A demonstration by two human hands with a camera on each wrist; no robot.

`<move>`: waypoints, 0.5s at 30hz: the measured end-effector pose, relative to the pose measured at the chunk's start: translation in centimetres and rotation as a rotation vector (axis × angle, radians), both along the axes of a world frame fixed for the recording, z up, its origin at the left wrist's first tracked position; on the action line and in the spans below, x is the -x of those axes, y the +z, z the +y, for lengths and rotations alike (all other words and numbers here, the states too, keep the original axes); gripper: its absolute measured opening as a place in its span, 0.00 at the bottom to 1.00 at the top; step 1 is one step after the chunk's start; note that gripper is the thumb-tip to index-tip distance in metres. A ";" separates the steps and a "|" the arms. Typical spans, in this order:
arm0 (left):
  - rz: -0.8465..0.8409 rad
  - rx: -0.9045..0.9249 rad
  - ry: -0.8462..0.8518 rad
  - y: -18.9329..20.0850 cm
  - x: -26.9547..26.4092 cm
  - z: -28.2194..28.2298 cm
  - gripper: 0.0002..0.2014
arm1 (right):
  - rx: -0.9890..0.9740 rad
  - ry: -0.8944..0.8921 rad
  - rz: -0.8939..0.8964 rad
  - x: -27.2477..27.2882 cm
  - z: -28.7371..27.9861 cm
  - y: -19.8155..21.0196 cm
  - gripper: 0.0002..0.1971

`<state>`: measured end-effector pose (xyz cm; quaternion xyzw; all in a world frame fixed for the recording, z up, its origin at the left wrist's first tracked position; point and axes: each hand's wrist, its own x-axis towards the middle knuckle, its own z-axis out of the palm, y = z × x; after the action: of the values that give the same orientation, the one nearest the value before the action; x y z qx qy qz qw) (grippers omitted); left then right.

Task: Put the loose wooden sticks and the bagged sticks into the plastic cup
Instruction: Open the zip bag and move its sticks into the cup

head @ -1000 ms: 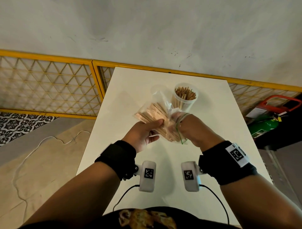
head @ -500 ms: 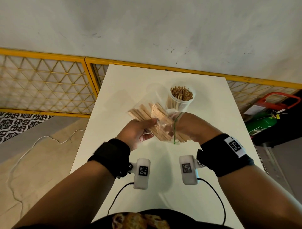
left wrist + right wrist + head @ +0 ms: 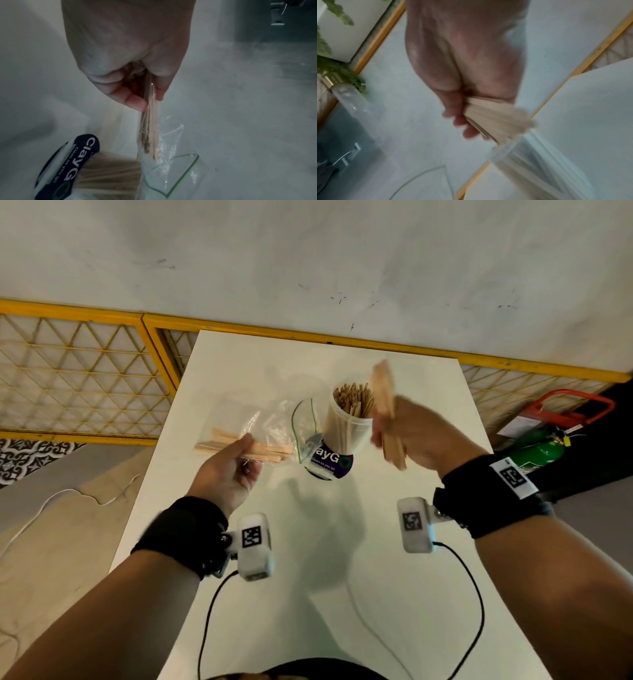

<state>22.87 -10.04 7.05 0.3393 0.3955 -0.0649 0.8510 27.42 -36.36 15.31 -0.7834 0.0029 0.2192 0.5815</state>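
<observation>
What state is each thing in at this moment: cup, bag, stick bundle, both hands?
plastic cup: upright on the table, packed with sticks.
bag: open-mouthed, some sticks still inside, off the table.
stick bundle: out of the bag, beside the cup's rim.
left hand: grip pinching bag and its sticks.
right hand: grip closed round the bundle.

The clear plastic cup (image 3: 346,428) stands upright on the table between the two hands, packed with thin wooden sticks (image 3: 352,402) on end, a dark label near its base. Just left of it, a clear zip bag (image 3: 274,433) with a green seal line lies roughly level, pinched in the left hand (image 3: 227,470), a few flat sticks (image 3: 239,445) inside and its mouth facing the cup. The right hand (image 3: 418,440), beside the cup's rim, grips a blurred bundle of flat sticks (image 3: 385,402) held nearly upright.
</observation>
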 end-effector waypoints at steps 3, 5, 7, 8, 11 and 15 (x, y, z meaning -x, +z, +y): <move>0.029 -0.001 0.002 -1.1 -0.2 -0.6 0.06 | -0.238 -0.301 -0.240 -3.8 0.1 0.6 0.09; 0.056 -0.013 -0.006 -1.6 -0.2 -0.9 0.07 | -0.225 -0.383 -0.320 -5.7 1.0 0.5 0.07; 0.081 -0.030 -0.012 -2.0 -0.2 -1.1 0.07 | -0.128 -0.391 -0.332 -7.3 1.9 -1.0 0.09; 0.090 -0.037 -0.012 -2.2 -0.2 -1.2 0.07 | -0.081 -0.378 -0.320 -7.8 2.2 -2.0 0.09; 0.118 -0.056 -0.005 -2.7 -0.2 -1.1 0.07 | 0.075 -0.358 -0.288 -8.1 2.5 -4.5 0.14; 0.135 -0.073 0.014 -3.4 -0.6 -0.7 0.07 | 0.103 -0.384 -0.373 -8.4 2.0 -5.6 0.23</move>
<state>23.45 -10.77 3.61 0.3625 0.4565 -0.0674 0.8098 35.80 -34.33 9.68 -0.8240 0.0554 -0.0434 0.5622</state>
